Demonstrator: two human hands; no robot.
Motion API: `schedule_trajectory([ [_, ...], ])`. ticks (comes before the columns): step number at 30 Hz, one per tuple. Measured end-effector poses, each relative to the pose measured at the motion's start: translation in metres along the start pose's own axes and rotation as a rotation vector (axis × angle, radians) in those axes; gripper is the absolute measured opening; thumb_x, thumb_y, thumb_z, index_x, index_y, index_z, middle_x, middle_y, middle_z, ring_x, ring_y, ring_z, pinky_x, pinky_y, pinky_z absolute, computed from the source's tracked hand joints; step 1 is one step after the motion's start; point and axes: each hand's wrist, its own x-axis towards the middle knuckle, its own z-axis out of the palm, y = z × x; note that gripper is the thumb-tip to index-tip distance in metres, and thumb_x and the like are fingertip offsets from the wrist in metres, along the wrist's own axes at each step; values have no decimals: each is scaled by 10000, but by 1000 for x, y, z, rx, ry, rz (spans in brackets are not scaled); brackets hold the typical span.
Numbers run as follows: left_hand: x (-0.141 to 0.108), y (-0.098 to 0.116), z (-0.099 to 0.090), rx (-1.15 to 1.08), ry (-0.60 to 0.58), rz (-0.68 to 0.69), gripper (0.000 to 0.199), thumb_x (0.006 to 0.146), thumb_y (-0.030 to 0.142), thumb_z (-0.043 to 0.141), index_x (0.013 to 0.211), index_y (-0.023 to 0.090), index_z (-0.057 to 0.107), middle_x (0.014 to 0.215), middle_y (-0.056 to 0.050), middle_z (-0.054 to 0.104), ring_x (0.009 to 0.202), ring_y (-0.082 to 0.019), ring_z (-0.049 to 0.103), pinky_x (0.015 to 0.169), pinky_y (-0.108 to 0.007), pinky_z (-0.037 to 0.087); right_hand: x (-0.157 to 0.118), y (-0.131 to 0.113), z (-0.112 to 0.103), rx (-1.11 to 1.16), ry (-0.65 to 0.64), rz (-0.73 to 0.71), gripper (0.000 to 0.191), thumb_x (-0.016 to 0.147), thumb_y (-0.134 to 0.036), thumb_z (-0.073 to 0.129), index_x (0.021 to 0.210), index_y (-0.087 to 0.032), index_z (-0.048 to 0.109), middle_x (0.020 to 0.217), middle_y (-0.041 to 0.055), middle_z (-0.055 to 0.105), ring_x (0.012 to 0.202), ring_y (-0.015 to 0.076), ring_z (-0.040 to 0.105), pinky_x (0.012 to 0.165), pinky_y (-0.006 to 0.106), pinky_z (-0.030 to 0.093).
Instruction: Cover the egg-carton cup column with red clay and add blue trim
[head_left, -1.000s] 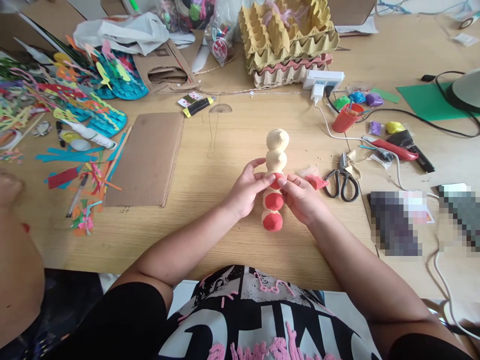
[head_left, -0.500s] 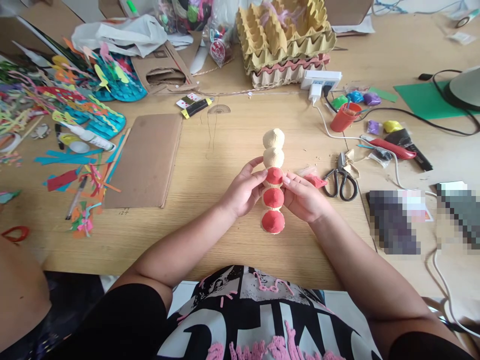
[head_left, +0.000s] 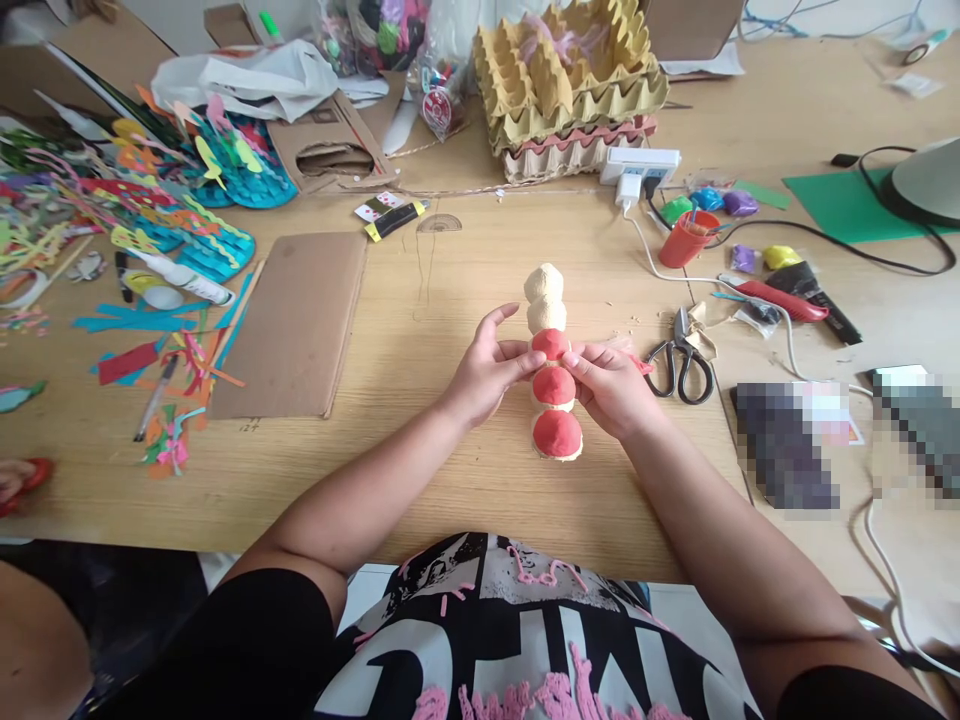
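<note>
Looking down across a wood-grained table (head_left: 420, 480). From the far left: past another person's hand (head_left: 10, 482), only partly in view at the edge, with fingers at something red (head_left: 34, 474), too cut off to name. Then over scattered paper strips (head_left: 135, 323), and to a white bottle (head_left: 184, 275) lying on its side. Next, onto a flat cardboard sheet (head_left: 289, 325), with a black-and-yellow box (head_left: 396, 221) just beyond its far right corner. In the middle, above the wood: pinching with the left hand (head_left: 487, 375) at the left side of a knobbly row (head_left: 556, 388) of five joined lumps, thumb against the third from the far end, forefinger raised and apart. Pinching the same lump from the right with the right hand (head_left: 609, 385), fingers partly hidden. Held lengthwise between the two, pale on the two far lumps, red-capped on the three nearer. Farther back, stacked: egg trays (head_left: 570, 122). On to the right: past black-handled scissors (head_left: 681, 368) lying near the right hand, a red cup (head_left: 684, 244) beyond, and a red cutter (head_left: 787, 298).
</note>
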Motion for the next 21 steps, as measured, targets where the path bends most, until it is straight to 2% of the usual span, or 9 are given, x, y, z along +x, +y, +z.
schedule_trajectory([
  [5, -1, 0, 0, 34, -9, 12, 1152, 739, 441, 1111, 1645, 274, 420, 904, 35, 849, 882, -192, 831, 889, -334, 600, 0, 0, -1, -48, 10, -62, 530, 670, -648, 1126, 770, -236, 808, 729, -11, 738, 645, 139, 609, 642, 315, 531],
  [10, 0, -1, -1, 74, -22, 60, 1086, 731, 456, 1112, 1589, 268, 474, 835, 56, 813, 815, -179, 802, 853, -328, 595, 2, 0, -7, -69, -37, -42, 532, 663, -659, 1124, 846, -245, 844, 773, 2, 773, 683, 157, 660, 654, 319, 564],
  [13, 0, -1, -1, 91, -36, 82, 1052, 723, 444, 1119, 1553, 273, 496, 786, 86, 778, 767, -155, 774, 829, -311, 570, 3, -1, -12, -110, -53, -23, 533, 660, -653, 1126, 825, -237, 838, 770, 8, 777, 685, 155, 660, 656, 317, 568],
  [17, -1, -2, 1, 15, -61, 51, 1028, 753, 539, 1092, 1548, 279, 494, 834, 72, 803, 764, -153, 766, 815, -320, 556, 4, -3, -16, -162, -58, -30, 548, 659, -663, 1121, 762, -221, 816, 685, -13, 719, 613, 126, 579, 621, 306, 522],
  [21, -4, -4, 4, -57, -37, 17, 913, 822, 551, 1036, 1543, 309, 532, 871, 66, 803, 836, -172, 776, 856, -348, 561, 3, -4, -14, -172, -85, -46, 540, 644, -660, 1128, 774, -229, 830, 700, -12, 730, 640, 136, 600, 649, 311, 542],
])
